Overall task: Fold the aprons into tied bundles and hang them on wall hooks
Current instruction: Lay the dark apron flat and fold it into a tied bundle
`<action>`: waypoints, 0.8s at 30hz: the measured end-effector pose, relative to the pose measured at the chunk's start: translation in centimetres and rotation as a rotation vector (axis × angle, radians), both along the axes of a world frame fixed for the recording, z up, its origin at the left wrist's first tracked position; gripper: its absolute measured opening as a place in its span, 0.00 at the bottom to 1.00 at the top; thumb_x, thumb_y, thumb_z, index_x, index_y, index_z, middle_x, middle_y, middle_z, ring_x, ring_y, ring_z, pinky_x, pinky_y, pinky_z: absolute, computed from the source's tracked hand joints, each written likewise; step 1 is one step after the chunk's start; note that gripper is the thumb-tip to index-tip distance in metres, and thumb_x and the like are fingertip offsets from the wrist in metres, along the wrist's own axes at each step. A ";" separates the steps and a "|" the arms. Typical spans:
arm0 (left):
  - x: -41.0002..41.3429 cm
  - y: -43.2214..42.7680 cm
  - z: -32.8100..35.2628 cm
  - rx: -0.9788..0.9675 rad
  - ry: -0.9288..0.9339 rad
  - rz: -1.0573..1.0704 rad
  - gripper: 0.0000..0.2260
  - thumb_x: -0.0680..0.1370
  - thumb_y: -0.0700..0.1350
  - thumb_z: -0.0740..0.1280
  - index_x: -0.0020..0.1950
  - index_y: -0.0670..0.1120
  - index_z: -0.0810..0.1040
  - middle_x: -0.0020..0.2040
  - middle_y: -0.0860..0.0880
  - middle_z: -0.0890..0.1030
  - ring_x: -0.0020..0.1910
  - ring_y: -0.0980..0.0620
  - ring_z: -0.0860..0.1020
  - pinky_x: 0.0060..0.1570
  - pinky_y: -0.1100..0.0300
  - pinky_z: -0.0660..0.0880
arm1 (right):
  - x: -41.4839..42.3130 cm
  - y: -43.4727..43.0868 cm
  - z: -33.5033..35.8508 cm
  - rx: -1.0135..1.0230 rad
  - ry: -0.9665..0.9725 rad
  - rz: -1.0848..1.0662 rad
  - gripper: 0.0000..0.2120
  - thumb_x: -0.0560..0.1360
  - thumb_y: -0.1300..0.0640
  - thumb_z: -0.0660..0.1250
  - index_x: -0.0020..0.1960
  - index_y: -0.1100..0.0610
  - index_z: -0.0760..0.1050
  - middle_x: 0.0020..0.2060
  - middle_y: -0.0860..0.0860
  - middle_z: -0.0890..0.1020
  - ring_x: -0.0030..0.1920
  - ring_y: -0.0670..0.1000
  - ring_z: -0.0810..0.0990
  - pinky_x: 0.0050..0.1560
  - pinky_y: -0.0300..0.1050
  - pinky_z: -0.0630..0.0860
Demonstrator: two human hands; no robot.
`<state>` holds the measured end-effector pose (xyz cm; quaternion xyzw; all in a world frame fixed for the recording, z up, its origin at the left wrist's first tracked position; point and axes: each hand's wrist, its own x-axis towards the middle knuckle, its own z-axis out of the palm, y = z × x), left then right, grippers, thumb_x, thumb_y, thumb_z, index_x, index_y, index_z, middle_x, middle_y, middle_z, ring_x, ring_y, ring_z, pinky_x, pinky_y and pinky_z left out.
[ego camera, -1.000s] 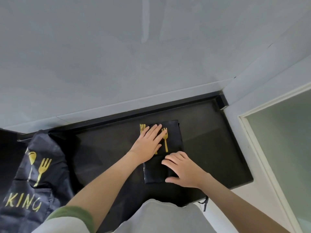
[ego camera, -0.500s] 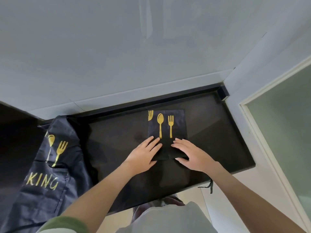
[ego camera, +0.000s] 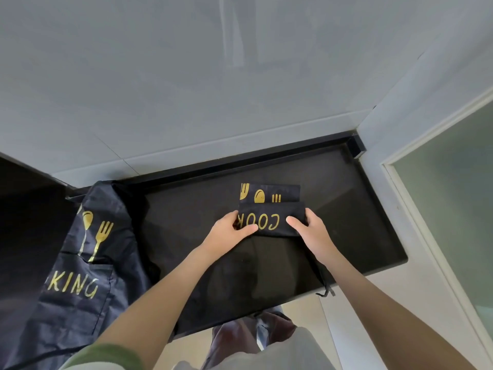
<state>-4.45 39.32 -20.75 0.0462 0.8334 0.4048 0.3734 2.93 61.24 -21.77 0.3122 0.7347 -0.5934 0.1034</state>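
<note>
Our left hand (ego camera: 229, 231) and right hand (ego camera: 309, 228) grip the folded apron (ego camera: 269, 209) on the black counter (ego camera: 360, 222). The left hand pinches the left end of the turned-over flap, with its thumb lying flat across the top and its fingers curled round the edge. The right hand pinches the right end the same way, thumb on top and fingers wrapped round the side. Between our two thumbs the flap shows gold letters reading COOK, upside down to us. Just beyond our fingertips the bottom layer of the apron lies flat, and on it we see the tops of a gold spoon and fork. On the near side of our right fingers, past the wrist, a thin black tie (ego camera: 324, 287) runs to the counter's front edge and its end hangs over. Well to the left of our left fingers a second apron (ego camera: 88, 249) lies spread out, draped off the counter, with a gold spoon, a fork and the letters KING showing. Far beyond our fingertips the pale wall (ego camera: 186, 89) rises from the back of the counter.
</note>
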 end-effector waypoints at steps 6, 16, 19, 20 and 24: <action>-0.4 1.1 -0.2 -0.126 0.126 0.024 0.14 0.80 0.53 0.63 0.60 0.45 0.73 0.54 0.52 0.77 0.53 0.54 0.75 0.53 0.61 0.71 | -1.6 -0.6 0.2 0.174 -0.076 -0.011 0.14 0.78 0.48 0.64 0.57 0.57 0.74 0.52 0.50 0.80 0.53 0.49 0.78 0.45 0.36 0.72; -2.2 3.2 -0.1 -0.400 0.044 -0.022 0.19 0.81 0.52 0.62 0.65 0.41 0.66 0.54 0.45 0.76 0.49 0.48 0.78 0.47 0.57 0.76 | -3.6 -1.0 -0.3 0.528 -0.296 0.255 0.31 0.78 0.43 0.63 0.71 0.62 0.58 0.60 0.57 0.76 0.59 0.58 0.78 0.57 0.50 0.77; -2.2 3.6 0.0 -0.472 0.067 -0.046 0.22 0.81 0.53 0.61 0.68 0.41 0.62 0.53 0.45 0.77 0.47 0.49 0.78 0.43 0.59 0.75 | -3.9 -1.5 -0.3 0.700 -0.345 0.295 0.29 0.79 0.42 0.59 0.70 0.60 0.58 0.54 0.55 0.79 0.51 0.55 0.81 0.49 0.44 0.76; -2.2 3.7 0.1 -0.499 0.080 -0.048 0.23 0.81 0.53 0.61 0.69 0.41 0.61 0.53 0.45 0.77 0.48 0.48 0.79 0.42 0.58 0.75 | -3.8 -1.6 -0.3 0.747 -0.347 0.297 0.28 0.80 0.42 0.58 0.70 0.59 0.58 0.51 0.55 0.80 0.49 0.54 0.81 0.46 0.43 0.75; -2.7 3.5 -0.2 -0.518 0.220 -0.066 0.27 0.79 0.56 0.64 0.70 0.41 0.59 0.58 0.44 0.75 0.54 0.47 0.78 0.50 0.57 0.78 | -3.5 -1.6 -0.5 0.913 -0.282 0.340 0.28 0.81 0.44 0.57 0.74 0.58 0.56 0.53 0.55 0.80 0.50 0.53 0.81 0.50 0.42 0.75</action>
